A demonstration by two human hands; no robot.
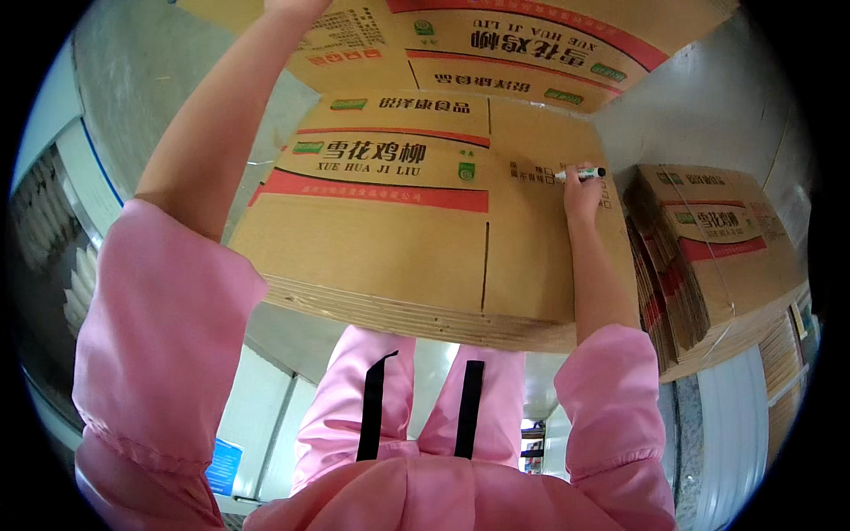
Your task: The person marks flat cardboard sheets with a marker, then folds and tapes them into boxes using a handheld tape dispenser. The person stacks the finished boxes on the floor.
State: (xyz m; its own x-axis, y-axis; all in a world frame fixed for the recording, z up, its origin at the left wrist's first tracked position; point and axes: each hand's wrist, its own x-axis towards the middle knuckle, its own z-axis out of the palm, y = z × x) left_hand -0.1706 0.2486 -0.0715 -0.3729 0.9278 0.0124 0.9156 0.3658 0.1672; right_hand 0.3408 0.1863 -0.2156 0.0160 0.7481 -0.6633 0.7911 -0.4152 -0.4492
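Note:
In front of me lies a stack of flattened brown cartons (372,243) with red bands and dark print. My right hand (580,196) is closed around a marker pen (591,174) with a white barrel and black end. Its other end is at the printed checkboxes on the right part of the top carton. Beyond the stack, another flattened carton (372,73) shows its print upside down. My left hand (299,5) reaches to that far carton at the upper edge of the view, where its fingers are cut off.
At the right stands a second pile of flattened cartons (739,226), tied with thin string. White bundled items (81,283) lie at the far left, beside a pale panel. A blue sign (225,467) shows at the lower left. Grey floor (708,115) surrounds the cartons.

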